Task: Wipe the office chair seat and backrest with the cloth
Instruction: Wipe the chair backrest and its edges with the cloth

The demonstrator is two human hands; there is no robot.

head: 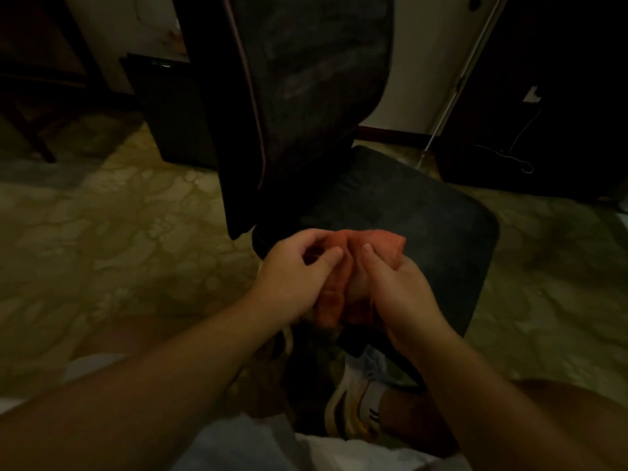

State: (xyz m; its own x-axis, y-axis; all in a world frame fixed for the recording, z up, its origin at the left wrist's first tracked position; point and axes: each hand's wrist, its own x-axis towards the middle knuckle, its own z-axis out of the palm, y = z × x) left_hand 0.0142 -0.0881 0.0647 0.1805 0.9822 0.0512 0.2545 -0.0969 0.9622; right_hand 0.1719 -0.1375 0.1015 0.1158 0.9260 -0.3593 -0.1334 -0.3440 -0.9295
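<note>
While above the dark seat (407, 212), both hands' grip (292, 277) (397, 283) pinching orange cloth (333, 297).

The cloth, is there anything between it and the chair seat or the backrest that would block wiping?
Nothing visible does. The cloth is gripped by the left hand and right hand just above the seat, and the backrest behind it is bare.

The cloth (343, 277) sits between the left hand (292, 277) and right hand (397, 283) — above the seat (424, 226). The backrest (306, 96) rises behind; a shoe (353, 402) lies below.
</note>
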